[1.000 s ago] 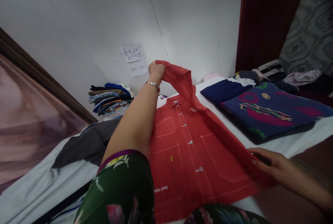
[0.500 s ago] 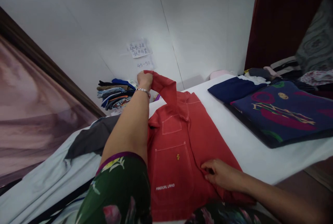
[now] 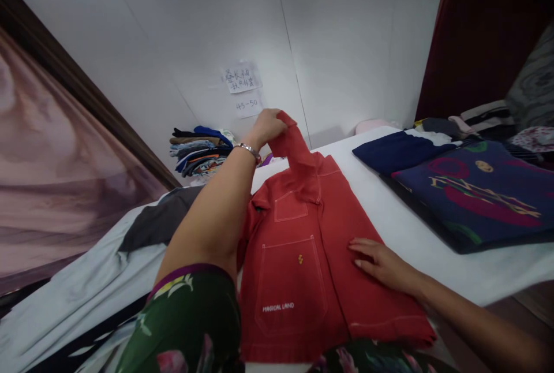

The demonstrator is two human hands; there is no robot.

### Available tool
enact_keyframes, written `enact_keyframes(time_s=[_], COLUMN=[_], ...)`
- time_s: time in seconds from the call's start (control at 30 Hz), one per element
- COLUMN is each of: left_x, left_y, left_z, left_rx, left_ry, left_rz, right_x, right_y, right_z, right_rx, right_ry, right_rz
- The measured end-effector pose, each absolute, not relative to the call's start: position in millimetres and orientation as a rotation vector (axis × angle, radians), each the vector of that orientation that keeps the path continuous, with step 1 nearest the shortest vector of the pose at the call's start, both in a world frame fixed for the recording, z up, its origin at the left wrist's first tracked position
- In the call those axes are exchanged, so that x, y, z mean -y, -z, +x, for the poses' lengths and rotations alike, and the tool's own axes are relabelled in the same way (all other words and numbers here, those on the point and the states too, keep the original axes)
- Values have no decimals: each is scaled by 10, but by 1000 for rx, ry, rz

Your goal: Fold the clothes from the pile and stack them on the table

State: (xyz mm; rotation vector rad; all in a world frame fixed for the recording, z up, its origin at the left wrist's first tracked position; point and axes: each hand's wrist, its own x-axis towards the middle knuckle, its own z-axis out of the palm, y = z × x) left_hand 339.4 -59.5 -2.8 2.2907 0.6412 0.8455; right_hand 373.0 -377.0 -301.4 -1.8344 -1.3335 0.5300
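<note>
Since half a second ago, the right hand (image 3: pixel 383 263) has been shifted from pinching the fold near the hem to lying flat, fingers extended, on the folded-over right half of the red button-up denim jacket (image 3: pixel 311 257). The left hand (image 3: pixel 267 126) has been moved slightly right, and the raised sleeve end is still kept pinched in closed fingers above the collar.

The jacket is spread on the white sheet-covered bed (image 3: pixel 411 228), directly in front of the person, with the white "MAGICAL LAND" lettering near the hem.

No containers are seen. A stack of folded clothes (image 3: pixel 199 150) is set against the wall; a navy patterned garment (image 3: pixel 476 188) is laid flat to the right, well apart from the jacket.
</note>
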Motion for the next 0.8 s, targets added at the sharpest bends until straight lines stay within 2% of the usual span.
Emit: enact_keyframes(time_s=[0.1,0.17,0.23,0.33,0.4,0.47,0.53,0.67,0.8], left_x=[1255,1786,2284,2811,2982,3032,2997,2827,2767], left_y=[-53,89,424,1163,1642,1980,2129,2027,1957], left_z=[3302,3201,3090,2957,2906,2866,2811,2611,2418], left_rx=[-447,-333,-143,239,222,153,108,28,-38], left_ry=[-379,-127,129,479,700,715,584,231,152], left_rz=[2878,3136,3275,3167,3067,3002,2959,2933,2985], right_x=[3735,3707,3680,3653,3646,3645,3650,3681,3725], right_y=[3028,2959,2875,2787,2765,2768,2783,2805,2826], right_z=[3815,3886,3962,4036,4047,4042,4035,3998,3898], right_rx=[959,650,412,255,220,216,252,348,423], right_ry=[-725,-860,-970,-1152,-1258,-1252,-1161,-1082,-1093], right_rz=[-1593,-1390,-1191,-1022,-1016,-1062,-1111,-1129,-1208])
